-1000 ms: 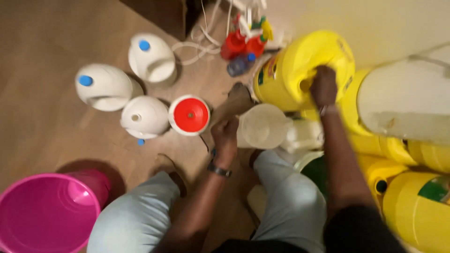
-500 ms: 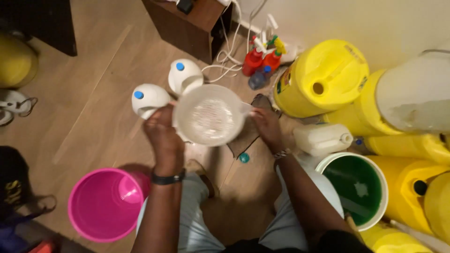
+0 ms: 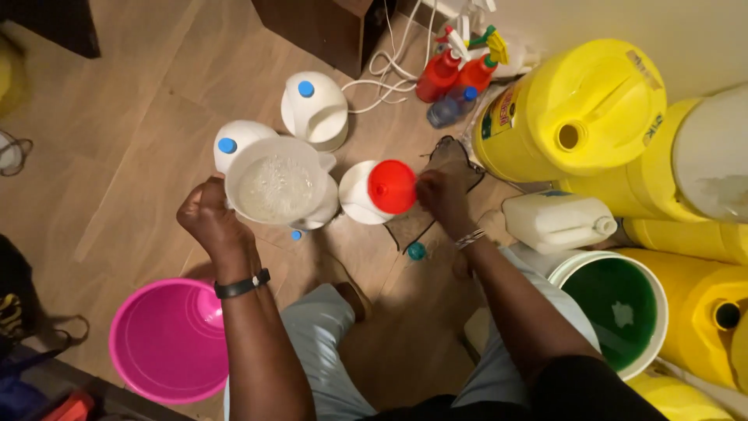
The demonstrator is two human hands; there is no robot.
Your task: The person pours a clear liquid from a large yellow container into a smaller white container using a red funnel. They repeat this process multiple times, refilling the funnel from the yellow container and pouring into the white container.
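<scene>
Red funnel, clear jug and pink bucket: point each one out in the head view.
red funnel (image 3: 392,186), head view, on the inside of its cone.
clear jug (image 3: 274,189), head view, on the liquid inside it.
pink bucket (image 3: 125,327), head view, on its inner wall.

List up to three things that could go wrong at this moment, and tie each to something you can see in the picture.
1. The left hand alone holds the clear jug of bubbly liquid above the floor; a tilt could spill it.
2. The red funnel, steadied by the right hand, sits in a white jug; it could tip.
3. The green-filled bucket stands open beside the knee and might be knocked.
</scene>
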